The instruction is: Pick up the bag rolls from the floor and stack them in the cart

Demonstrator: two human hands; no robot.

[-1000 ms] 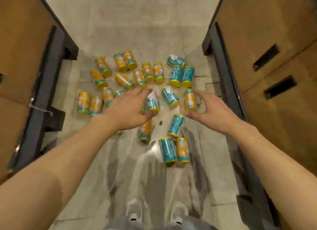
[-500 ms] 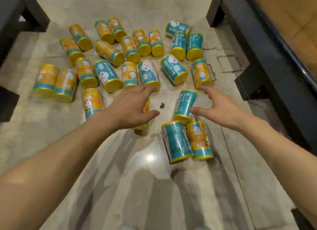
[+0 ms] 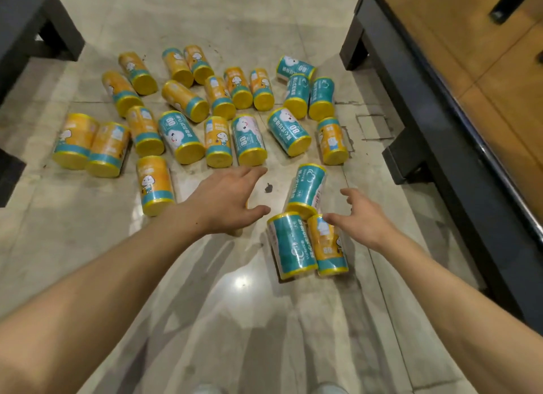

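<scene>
left hand (image 3: 227, 201): we see it stretched out palm down over the floor, fingers straight and spread, thumb out to the side, gripping nothing. A bit of yellow shows under the palm, possibly a roll, we can't tell.
right hand (image 3: 363, 217): also reaching forward, fingers loosely fanned, holding nothing; thumb tip hangs just over the orange roll, contact unclear.
teal roll (image 3: 307, 187): lies between our two hands, just left of the right hand, yellow end toward us.
front teal roll (image 3: 291, 245): nearer than both hands, below the right thumb, touching its orange neighbour.
orange roll (image 3: 330, 248): right beside the front teal roll, directly under the right hand's thumb side.
lone orange roll (image 3: 154, 185): just left of the left wrist, on its own.
bag rolls (image 3: 217, 111): we count roughly twenty more scattered beyond the fingertips of both hands, all on their sides, orange and teal mixed.
floor (image 3: 205, 305): glossy stone tile, a light glare spot between our forearms.
dark frame (image 3: 440, 123): black metal base with wood panel, well to the right of the right hand.
black base (image 3: 32, 20): far left beyond the left hand.
</scene>
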